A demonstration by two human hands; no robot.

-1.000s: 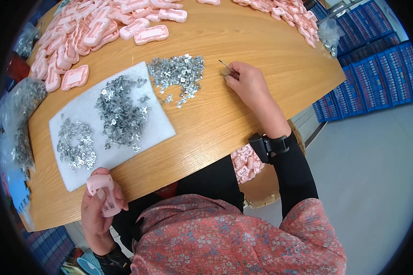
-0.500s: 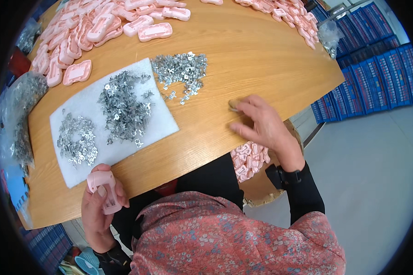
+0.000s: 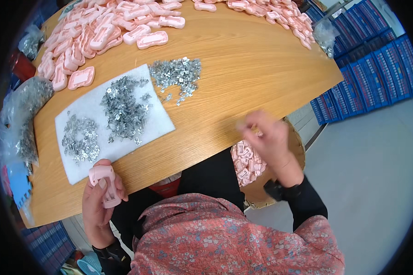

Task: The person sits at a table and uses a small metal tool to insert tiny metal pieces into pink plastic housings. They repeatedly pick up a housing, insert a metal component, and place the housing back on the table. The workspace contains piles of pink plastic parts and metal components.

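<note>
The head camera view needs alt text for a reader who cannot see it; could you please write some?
Seen from above, a person's left hand holds a pink plastic part at the edge of a wooden table, while the blurred right hand hovers at the table's near edge. Small metal clips lie heaped on a white sheet.

Bright, even light; soft shadows. The right hand (image 3: 266,137) is motion-blurred. Edges bend, with black fisheye corners.
</note>
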